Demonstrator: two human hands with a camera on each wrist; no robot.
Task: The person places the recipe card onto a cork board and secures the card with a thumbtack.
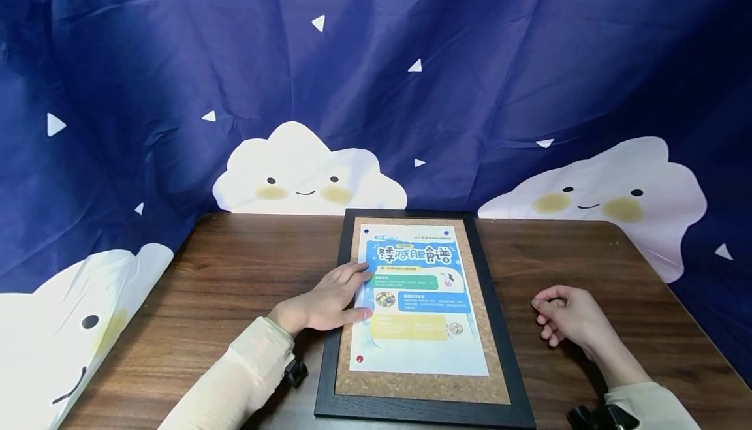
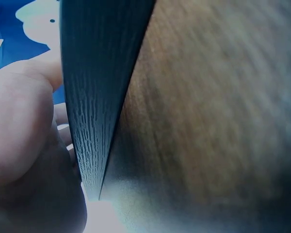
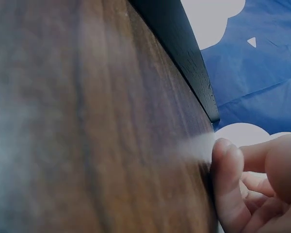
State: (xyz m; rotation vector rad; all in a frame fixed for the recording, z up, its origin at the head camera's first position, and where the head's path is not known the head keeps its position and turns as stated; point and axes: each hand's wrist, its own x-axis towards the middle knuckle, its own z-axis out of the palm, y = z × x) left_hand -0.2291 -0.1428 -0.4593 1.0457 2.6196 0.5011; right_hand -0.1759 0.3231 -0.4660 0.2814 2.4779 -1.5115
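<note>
A printed poster (image 1: 420, 299) lies on a cork board (image 1: 423, 387) with a black frame (image 1: 499, 325). Pins stand in three of its corners: a dark blue pin (image 1: 366, 231) at upper left, a purple pin (image 1: 446, 233) at upper right, a red pin (image 1: 360, 359) at lower left. My left hand (image 1: 326, 298) rests across the frame's left side, fingers extended onto the poster's edge. Right of the board, my right hand (image 1: 566, 318) is above the table, thumb and index fingertips together, other fingers curled. Whether something small sits between those fingertips cannot be told.
The board lies on a brown wooden table (image 1: 258, 247), reaching its back edge. Behind hangs a dark blue cloth (image 1: 352, 77) with smiling clouds and white triangles. Each wrist carries a black camera, such as the left wrist camera (image 1: 296, 372).
</note>
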